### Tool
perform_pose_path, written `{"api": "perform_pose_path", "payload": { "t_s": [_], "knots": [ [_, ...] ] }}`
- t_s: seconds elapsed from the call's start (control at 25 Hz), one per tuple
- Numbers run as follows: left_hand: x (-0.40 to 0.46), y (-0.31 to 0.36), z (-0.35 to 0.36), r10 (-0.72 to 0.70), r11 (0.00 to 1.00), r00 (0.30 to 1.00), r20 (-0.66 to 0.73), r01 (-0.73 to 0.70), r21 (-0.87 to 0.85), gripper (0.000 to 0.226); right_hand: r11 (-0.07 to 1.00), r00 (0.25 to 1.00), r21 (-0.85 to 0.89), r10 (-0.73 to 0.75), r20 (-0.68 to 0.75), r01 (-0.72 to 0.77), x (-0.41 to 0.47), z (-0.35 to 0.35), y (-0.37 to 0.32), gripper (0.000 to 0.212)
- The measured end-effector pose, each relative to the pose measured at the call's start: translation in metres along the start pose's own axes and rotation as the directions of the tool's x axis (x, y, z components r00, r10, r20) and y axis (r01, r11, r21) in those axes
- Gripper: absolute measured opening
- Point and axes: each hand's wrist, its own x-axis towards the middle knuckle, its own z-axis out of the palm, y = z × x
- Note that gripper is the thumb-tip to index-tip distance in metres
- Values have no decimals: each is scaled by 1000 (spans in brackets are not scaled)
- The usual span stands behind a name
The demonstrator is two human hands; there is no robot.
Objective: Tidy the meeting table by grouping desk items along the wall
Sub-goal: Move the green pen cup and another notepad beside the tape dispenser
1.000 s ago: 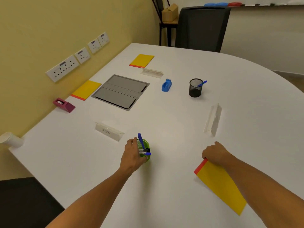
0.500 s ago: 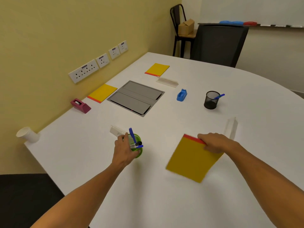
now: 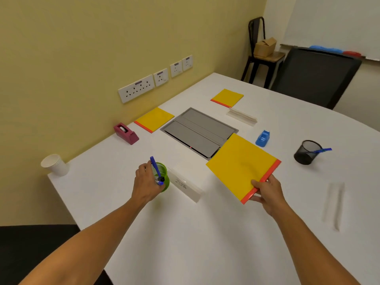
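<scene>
My left hand point(image 3: 145, 183) grips a green mesh pen cup point(image 3: 164, 177) holding blue pens, lifted over the white table point(image 3: 185, 233) near its left side. My right hand point(image 3: 267, 192) pinches the red-edged corner of a yellow notepad point(image 3: 240, 163), held tilted above the table, partly over the grey cable hatch point(image 3: 197, 132). Two more yellow notepads lie flat: one point(image 3: 154, 119) beside the wall, one point(image 3: 227, 97) farther back. A maroon tape dispenser point(image 3: 125, 133) and a white paper cup point(image 3: 55, 164) stand by the wall.
A clear name stand point(image 3: 186, 186) sits just right of the green cup; two others point(image 3: 241, 116) point(image 3: 334, 204) lie farther off. A blue stapler point(image 3: 263, 138) and black mesh cup point(image 3: 306, 152) stand at right. Wall sockets point(image 3: 136, 88) and a black chair point(image 3: 314, 77) are behind.
My right hand has lifted the yellow notepad off the table and carried it forward and left toward the hatch. My left hand has moved the green cup left, past the name stand.
</scene>
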Motion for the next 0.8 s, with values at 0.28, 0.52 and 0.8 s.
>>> {"api": "perform_pose_path", "payload": {
  "t_s": [0.28,0.52,0.8],
  "knots": [
    [108,-45,-12,-25,998,998,50,22,63,101,981,996,188,54,-70,-40,31,99,6,46],
    [207,-51,-3,11,992,1000,8,-12,125,91,966,988,252,86,-127,-51,67,152,-1,45],
    [320,-64,11,-46,987,995,-89,59,149,76,960,987,272,102,-125,-64,118,182,-16,44]
  ]
}}
